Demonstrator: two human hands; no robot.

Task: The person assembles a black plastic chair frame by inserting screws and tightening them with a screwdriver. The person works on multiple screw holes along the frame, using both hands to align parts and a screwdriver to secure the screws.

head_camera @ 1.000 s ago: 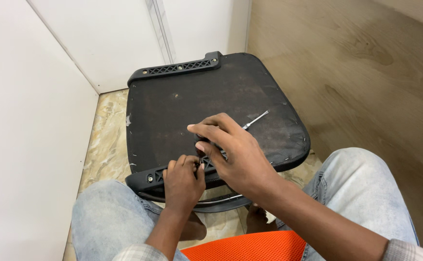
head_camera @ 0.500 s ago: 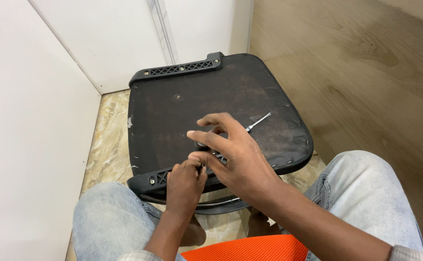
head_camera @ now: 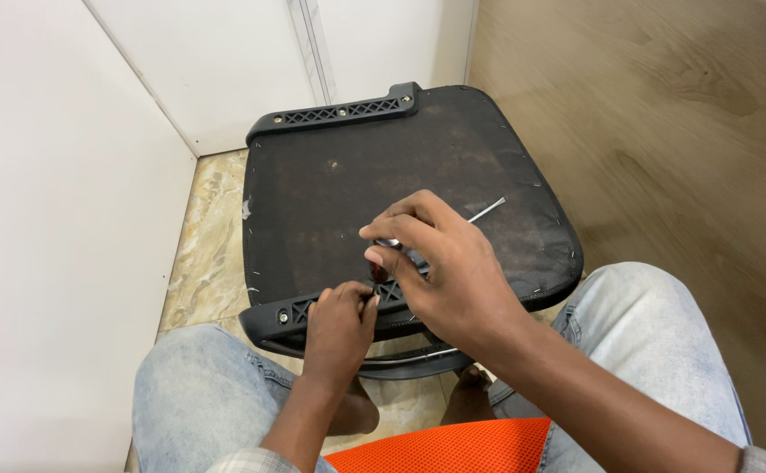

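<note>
One upturned black seat base (head_camera: pixel 348 188) with two plastic brackets. Left hand (head_camera: pixel 339 324) pinches the near bracket (head_camera: pixel 313 308); right hand (head_camera: pixel 440 267) grips a half-hidden metal tool (head_camera: pixel 486 210).

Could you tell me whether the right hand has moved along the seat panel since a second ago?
No. The right hand stays over the panel's near bracket, beside the left hand; only the fingers shift slightly.

A black seat cushion (head_camera: pixel 383 188) lies upside down on the floor, its dusty fabric underside up, a black plastic bracket (head_camera: pixel 335 112) along the far edge and another (head_camera: pixel 313 308) along the near edge. A slim metal screwdriver (head_camera: pixel 484 211) slants above it.
</note>
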